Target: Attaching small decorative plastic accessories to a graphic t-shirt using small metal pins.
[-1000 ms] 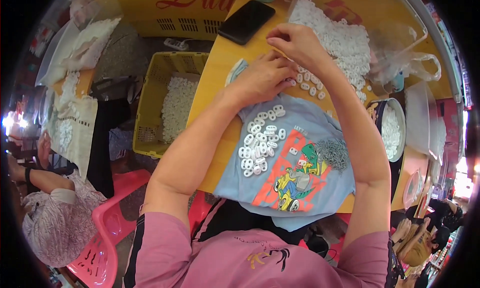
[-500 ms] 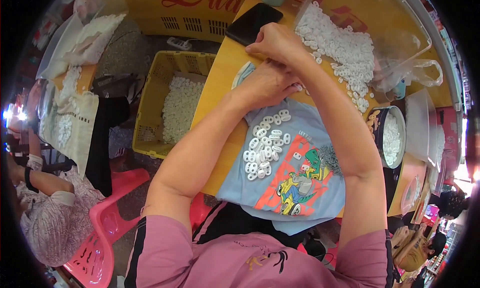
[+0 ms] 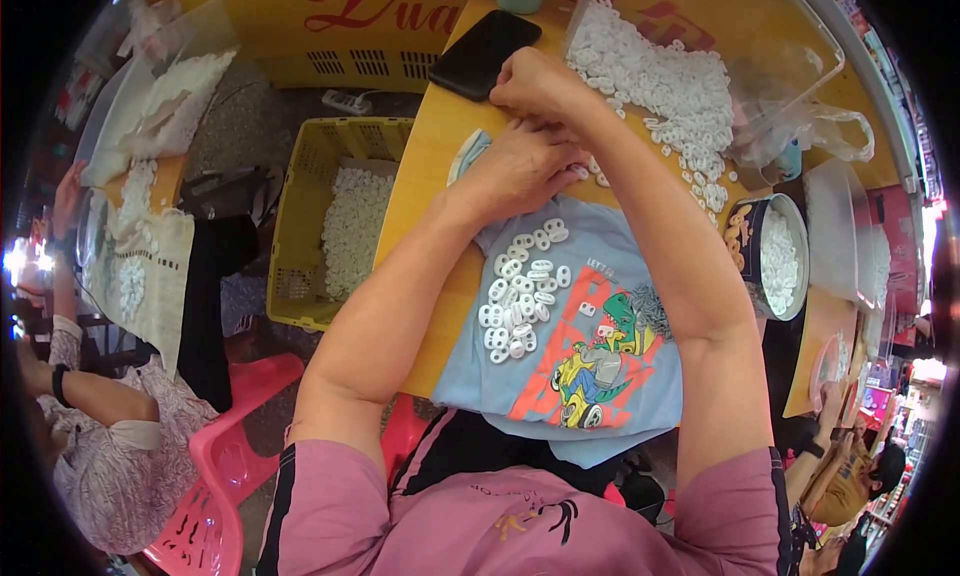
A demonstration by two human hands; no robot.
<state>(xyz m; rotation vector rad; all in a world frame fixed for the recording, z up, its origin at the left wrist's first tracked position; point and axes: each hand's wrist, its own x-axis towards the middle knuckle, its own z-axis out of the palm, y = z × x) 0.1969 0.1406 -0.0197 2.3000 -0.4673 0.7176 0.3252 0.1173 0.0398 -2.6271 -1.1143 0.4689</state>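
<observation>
The right hand (image 3: 530, 81) has swung left over the past second, from beside the black phone (image 3: 475, 51) to its lower edge, at the upper middle of the frame; its forearm now hides more of the grey heap (image 3: 652, 311). The left hand (image 3: 525, 161) has stayed just below it, back uppermost. My reading is that both hands share close finger work on 1 small part, while the stock lying around them is unchanged.

A white piece (image 3: 578, 173) shows at the left fingertips, upper middle of the frame; it is too small and covered to tell its long axis. The left grip is curled over, but whether it clasps that piece I cannot tell. The right grip is bent inward; whether it pinches anything is hidden.

The oval 2-hole pieces (image 3: 541, 266) on the blue shirt (image 3: 460, 366), mid-frame, point in mixed directions: some long axes run left to right, others stand nearly upright. Their cluster runs from upper right to lower left.
</observation>
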